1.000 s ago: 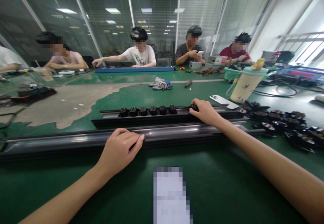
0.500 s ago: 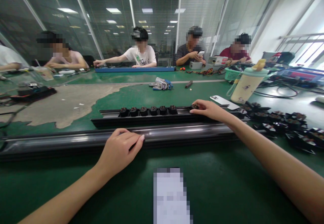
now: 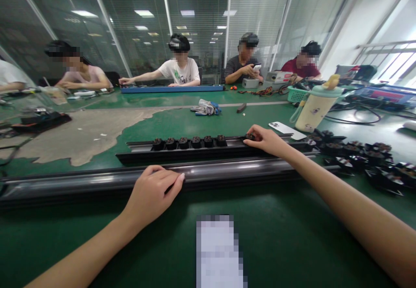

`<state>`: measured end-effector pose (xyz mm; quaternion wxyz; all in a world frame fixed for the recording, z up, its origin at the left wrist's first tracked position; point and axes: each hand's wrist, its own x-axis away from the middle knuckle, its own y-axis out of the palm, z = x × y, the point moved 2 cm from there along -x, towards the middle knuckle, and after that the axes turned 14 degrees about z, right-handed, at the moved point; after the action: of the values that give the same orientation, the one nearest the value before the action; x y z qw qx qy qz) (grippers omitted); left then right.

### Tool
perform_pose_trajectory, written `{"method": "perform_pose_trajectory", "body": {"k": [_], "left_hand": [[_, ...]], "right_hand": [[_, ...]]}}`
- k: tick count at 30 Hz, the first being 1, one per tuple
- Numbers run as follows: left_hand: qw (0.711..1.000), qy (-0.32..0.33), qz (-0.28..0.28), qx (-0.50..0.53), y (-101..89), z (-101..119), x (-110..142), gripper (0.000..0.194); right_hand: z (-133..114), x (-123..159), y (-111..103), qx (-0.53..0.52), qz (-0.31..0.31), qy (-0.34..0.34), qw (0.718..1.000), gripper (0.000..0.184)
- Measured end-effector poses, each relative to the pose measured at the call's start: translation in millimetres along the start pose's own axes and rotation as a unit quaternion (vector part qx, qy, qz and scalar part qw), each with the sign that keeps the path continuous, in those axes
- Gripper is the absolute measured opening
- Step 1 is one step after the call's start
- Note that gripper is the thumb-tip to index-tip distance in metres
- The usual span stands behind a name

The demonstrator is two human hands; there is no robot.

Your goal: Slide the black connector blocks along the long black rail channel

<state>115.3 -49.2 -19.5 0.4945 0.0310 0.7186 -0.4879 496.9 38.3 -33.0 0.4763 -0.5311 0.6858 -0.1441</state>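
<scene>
A black part (image 3: 249, 137) is held by the right hand (image 3: 261, 140) at the far rail (image 3: 182, 154), right of the row of six parts (image 3: 183, 143) set in that rail; a stretch of bare channel is left between. The grip of this hand is closed about the part, thumb on the near side and fingers curled over the far side; whether the part is fully seated cannot be told.

The near rail (image 3: 214, 171), long and glossy, is laid in front of the far rail, roughly parallel to it. On it the left hand (image 3: 157, 188) is rested, palm down, with fingers bent; how far its grip is closed cannot be told, as the fingertips are partly hidden.

More parts are heaped on the green bench (image 3: 286, 236) to the right, in the loose pile (image 3: 378, 154). A white phone (image 3: 286, 129) is seen just beyond the right hand, near a yellow bottle (image 3: 315, 111). Gloves (image 3: 206, 107) are left farther back, in front of a blue bar (image 3: 172, 89). A second phone (image 3: 217, 253), its screen blurred, is placed at the near edge of view.
</scene>
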Motion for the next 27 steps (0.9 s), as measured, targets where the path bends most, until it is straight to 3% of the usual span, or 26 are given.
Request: {"method": "perform_pose_trajectory", "body": {"k": [13,27], "left_hand": [[1.0,0.004,0.001,-0.001,0.6,-0.5,-0.8,0.042],[1.0,0.01,0.002,-0.01,0.3,0.0,-1.6,0.042]], "right_hand": [[-4.9,-0.3,-0.3,0.03,0.015,-0.004,0.999,0.029],[0.5,1.8,4.9,0.125,0.042,-0.013,0.991,0.031]]}}
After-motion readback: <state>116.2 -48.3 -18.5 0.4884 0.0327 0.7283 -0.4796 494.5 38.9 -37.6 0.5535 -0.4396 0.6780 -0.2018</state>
